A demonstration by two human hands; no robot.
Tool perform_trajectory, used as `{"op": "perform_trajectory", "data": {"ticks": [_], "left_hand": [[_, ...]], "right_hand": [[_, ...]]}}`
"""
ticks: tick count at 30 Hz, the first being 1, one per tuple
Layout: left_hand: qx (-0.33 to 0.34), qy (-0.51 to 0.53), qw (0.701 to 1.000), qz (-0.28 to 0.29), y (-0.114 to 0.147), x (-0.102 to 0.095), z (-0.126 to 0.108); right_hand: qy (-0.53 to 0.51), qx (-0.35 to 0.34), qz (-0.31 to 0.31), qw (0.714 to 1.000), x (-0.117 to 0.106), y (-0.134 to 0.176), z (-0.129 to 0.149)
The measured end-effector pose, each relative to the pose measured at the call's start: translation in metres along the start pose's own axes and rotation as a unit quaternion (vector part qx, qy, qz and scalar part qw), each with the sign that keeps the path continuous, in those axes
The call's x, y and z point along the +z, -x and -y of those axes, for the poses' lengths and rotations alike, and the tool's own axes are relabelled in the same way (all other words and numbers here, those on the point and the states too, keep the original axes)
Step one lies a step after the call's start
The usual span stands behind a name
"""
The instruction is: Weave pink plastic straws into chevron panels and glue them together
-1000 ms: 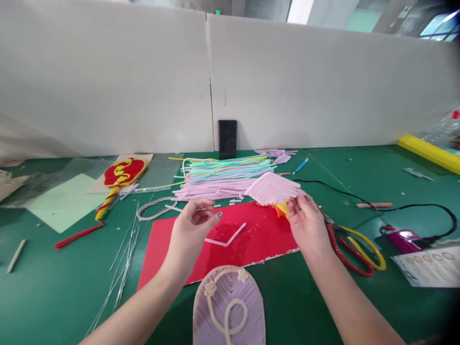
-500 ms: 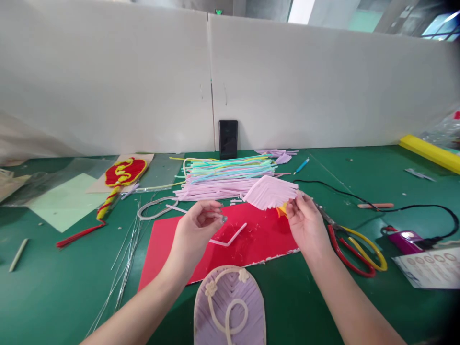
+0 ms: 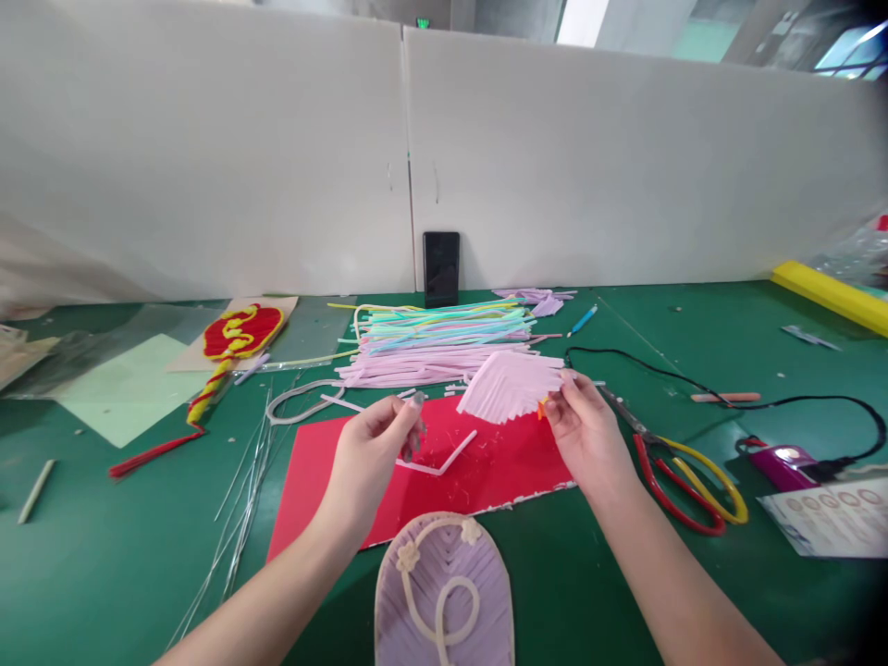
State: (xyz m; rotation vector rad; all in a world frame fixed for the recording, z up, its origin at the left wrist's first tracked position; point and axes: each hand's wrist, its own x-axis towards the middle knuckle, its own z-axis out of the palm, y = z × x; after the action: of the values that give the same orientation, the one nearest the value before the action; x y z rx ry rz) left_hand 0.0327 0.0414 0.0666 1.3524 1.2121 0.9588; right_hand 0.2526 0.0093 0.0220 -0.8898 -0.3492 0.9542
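Right of centre, the right grip [image 3: 589, 430] pinches a pink panel [image 3: 511, 387], partly hiding an orange scrap [image 3: 542, 408]. Whether the curled left grip [image 3: 370, 453] holds anything, I cannot tell. The frame's bottom cuts a lilac oval [image 3: 444, 564].

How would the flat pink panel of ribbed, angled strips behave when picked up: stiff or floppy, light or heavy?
Probably fairly stiff: the pink panel juts from the right hand without obvious sagging. Likely light, as a fingertip grip at one corner seems enough. Its lower edge shows jagged strip ends, which might bend if pushed.
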Motion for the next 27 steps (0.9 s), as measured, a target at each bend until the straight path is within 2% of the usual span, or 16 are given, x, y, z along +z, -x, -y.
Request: {"op": "perform_trajectory", "data": {"ticks": [8,13,15,19,21,27], "left_hand": [[0.022,-0.024,0.999,0.020,-0.001,0.002,0.005],[0.014,0.031,0.999,0.017,-0.001,0.002,0.004],[0.008,0.039,0.998,0.040,0.000,0.003,0.002],[-0.003,0.005,0.992,0.127,0.005,0.008,0.006],[-0.015,-0.016,0.989,0.148,0.008,0.011,0.009],[-0.046,-0.023,0.991,0.123,0.010,0.015,0.014]], "right_hand": [[0.028,-0.011,0.021,0.999,0.000,0.001,-0.001],[0.077,-0.002,0.083,0.994,0.003,0.008,-0.003],[0.102,0.009,0.116,0.988,0.006,0.013,-0.005],[0.137,0.020,0.168,0.976,0.012,0.020,-0.008],[0.153,0.024,0.188,0.970,0.013,0.022,-0.010],[0.196,0.033,0.230,0.953,0.016,0.028,-0.012]]}}
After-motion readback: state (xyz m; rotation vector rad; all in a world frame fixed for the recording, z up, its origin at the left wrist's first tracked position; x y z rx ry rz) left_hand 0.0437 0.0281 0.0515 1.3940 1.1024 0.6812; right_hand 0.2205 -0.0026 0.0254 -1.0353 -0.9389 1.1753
